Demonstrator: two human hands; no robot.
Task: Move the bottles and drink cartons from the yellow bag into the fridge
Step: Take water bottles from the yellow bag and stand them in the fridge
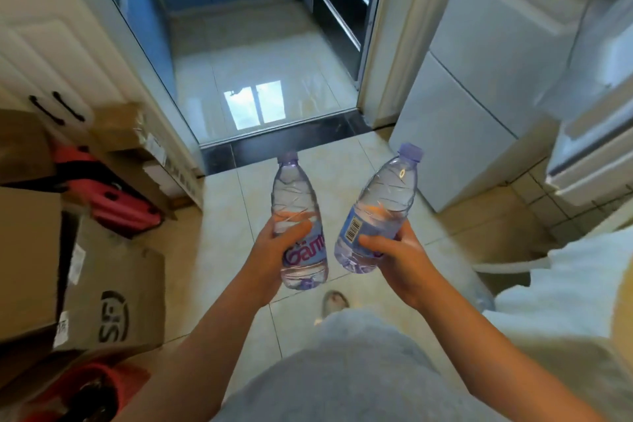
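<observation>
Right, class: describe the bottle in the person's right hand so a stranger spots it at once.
Find the white fridge on the right. Two hands hold clear bottles near it; yours is the tilted bottle in the right hand, nearer the fridge. It shows a barcode; the left hand holds a pink-lettered bottle.

Bright daylight, floor (253, 106) glare, blurred edges

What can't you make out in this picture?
- The yellow bag: outside the head view.
- Label of the left bottle: the left hand covers part of the word.
- Brand of the right bottle: turned away, only a barcode shows; the right hand covers the rest.
- The white shapes at the right edge: too blurred to identify.
</observation>
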